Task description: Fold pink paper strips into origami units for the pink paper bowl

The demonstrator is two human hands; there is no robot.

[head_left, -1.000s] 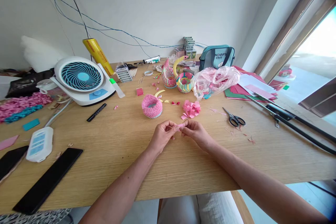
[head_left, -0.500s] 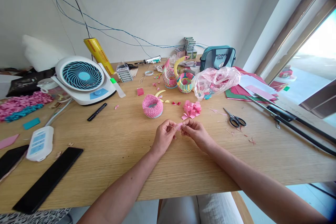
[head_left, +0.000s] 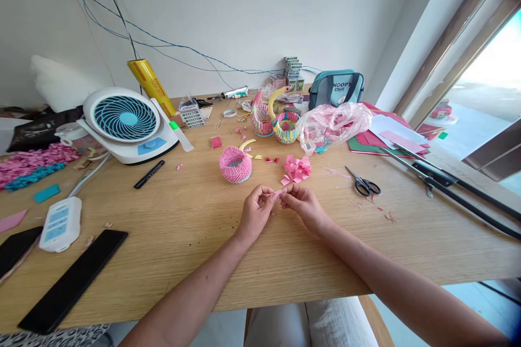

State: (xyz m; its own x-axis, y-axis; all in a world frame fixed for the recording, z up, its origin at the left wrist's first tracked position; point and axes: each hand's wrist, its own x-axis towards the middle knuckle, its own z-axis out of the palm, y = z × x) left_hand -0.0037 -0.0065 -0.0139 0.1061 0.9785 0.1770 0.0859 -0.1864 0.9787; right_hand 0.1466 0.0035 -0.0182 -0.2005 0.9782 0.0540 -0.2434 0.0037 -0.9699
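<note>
Between my two hands is a small pink piece of paper (head_left: pixel 277 195), largely covered by the fingers. My left hand (head_left: pixel 257 209) pinches it from the left, thumb and forefinger closed. From the right, my right hand (head_left: pixel 302 205) grips its other side the same way. Just beyond the fingers lies a loose pile of pink paper pieces (head_left: pixel 296 168). Left of that stands a round pink basket of folded paper (head_left: pixel 235 164), with a curved yellow paper strip (head_left: pixel 247 144) beside its rim.
Scissors (head_left: pixel 363 181) lie to the right near paper scraps. Two folded-paper swans (head_left: pixel 286 128) and a pink plastic bag (head_left: pixel 334 126) stand farther back. At left are a fan (head_left: pixel 128 122), a black pen (head_left: pixel 149 174), a power strip (head_left: pixel 61 223) and a black flat bar (head_left: pixel 75 279).
Both hands stay at the same spot with the pink paper; the fingers have shifted only slightly on it. The whole view has moved a little.
</note>
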